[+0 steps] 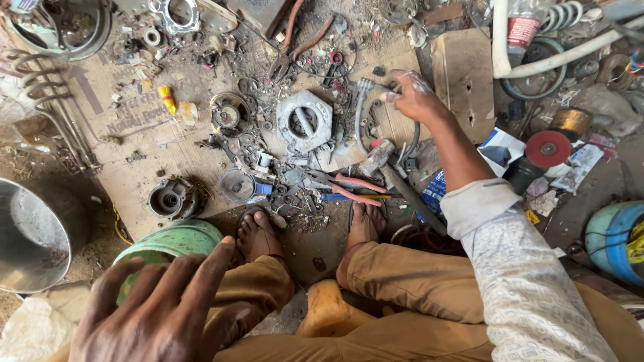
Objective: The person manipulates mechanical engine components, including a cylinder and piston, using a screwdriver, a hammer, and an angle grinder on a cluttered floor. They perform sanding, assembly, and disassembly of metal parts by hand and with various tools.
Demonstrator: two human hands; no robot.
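Nearest, at the bottom left, the left hand [157,312] hangs with fingers spread and loose, gripping nothing, above the person's left knee. Just beyond its fingertips lies a green cylinder [176,243] on its side, and to the left of that a large shiny metal basin [30,234]. The person sits on a yellow block [327,305], both sandalled feet on the dirty floor.

Just past the toes lie red-handled pliers [357,189] and a hammer [389,171] with its head to the left and its handle running near-right. To the left of these are a round grey motor housing [172,198] and a small clear-rimmed cup-shaped part [237,186].

Farther out, the right arm in a pale patterned sleeve stretches across to the right hand [414,96], which is closed around the end of a slim metal tool [365,87] lying on the cardboard sheet; what kind of tool it is cannot be told. Left of it sits a grey octagonal metal plate [305,121] with a round opening, and farther left a small yellow tube [166,99].

On the right lie a red disc [549,149] and a blue drum [614,238]; at the far right, white hoses [530,64].
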